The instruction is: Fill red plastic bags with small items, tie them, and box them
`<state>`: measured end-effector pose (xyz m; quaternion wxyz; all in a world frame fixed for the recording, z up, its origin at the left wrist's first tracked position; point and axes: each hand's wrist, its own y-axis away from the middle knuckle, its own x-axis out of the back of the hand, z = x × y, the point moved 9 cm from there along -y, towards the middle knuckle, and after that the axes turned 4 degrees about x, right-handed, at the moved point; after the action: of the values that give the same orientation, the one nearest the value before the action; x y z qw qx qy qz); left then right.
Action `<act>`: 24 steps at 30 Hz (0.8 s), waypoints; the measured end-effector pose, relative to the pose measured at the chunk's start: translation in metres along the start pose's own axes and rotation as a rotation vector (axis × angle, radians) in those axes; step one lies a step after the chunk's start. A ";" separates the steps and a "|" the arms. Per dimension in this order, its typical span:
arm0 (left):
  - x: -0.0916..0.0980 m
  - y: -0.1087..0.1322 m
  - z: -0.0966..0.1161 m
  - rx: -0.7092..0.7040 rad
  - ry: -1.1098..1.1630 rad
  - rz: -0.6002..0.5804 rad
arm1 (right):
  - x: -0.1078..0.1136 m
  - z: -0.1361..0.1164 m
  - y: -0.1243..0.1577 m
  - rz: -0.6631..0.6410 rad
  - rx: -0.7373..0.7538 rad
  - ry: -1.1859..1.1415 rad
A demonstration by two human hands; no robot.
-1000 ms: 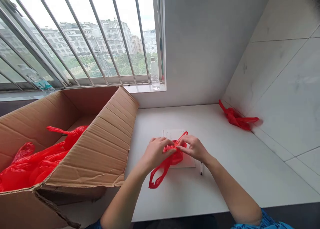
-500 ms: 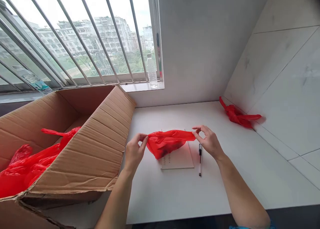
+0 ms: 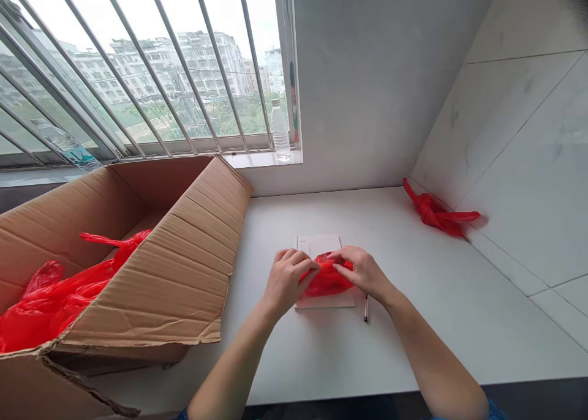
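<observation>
Left hand (image 3: 290, 280): here it is, thumb and fingers pinched on the left part of the red plastic bag (image 3: 327, 283)!
Right hand (image 3: 364, 272): pinching too, thumb and fingertips on the bag's right part, knuckles up; the exact hold is partly hidden.
Red bag in the grip: right there between the two hands, bunched up, above the notebook; whether it touches the page, I can't tell.
Notebook (image 3: 316, 243): under the grip, its far edge showing beyond the fingers.
Pen (image 3: 366, 310): just on the near side of the right hand, partly covered by it.
Cardboard box (image 3: 169, 273): left of the grip, open, with red bags (image 3: 68, 303) heaped inside.
Knotted red bag (image 3: 436, 216): away out right and beyond the grip, against the tiled wall (image 3: 519, 181).
Upright bottle (image 3: 280, 132): well beyond the grip, on the windowsill (image 3: 252, 161).
</observation>
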<state>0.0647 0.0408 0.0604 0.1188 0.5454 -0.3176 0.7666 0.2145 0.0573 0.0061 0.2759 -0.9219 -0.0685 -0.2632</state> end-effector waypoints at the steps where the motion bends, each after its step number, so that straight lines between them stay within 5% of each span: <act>1: 0.008 0.001 -0.009 0.047 0.020 0.056 | 0.007 0.005 0.001 0.024 -0.020 0.002; 5: 0.043 0.017 -0.053 0.283 0.126 0.289 | 0.048 0.031 0.008 0.272 -0.171 0.026; 8: 0.053 0.029 -0.074 0.453 0.167 0.301 | 0.060 0.041 0.014 0.372 -0.261 -0.001; 13: 0.062 0.016 -0.035 0.299 0.205 0.270 | 0.046 0.026 0.013 0.332 -0.252 -0.090; 18: 0.035 -0.010 0.001 0.152 0.007 0.048 | 0.040 0.004 0.009 0.310 -0.126 -0.028; 24: 0.010 -0.009 -0.005 0.090 -0.033 -0.121 | 0.004 0.002 0.010 -0.110 -0.064 0.062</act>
<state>0.0619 0.0495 0.0717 0.1351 0.5810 -0.2512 0.7623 0.2217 0.0502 0.0024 0.2333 -0.9165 -0.1021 -0.3087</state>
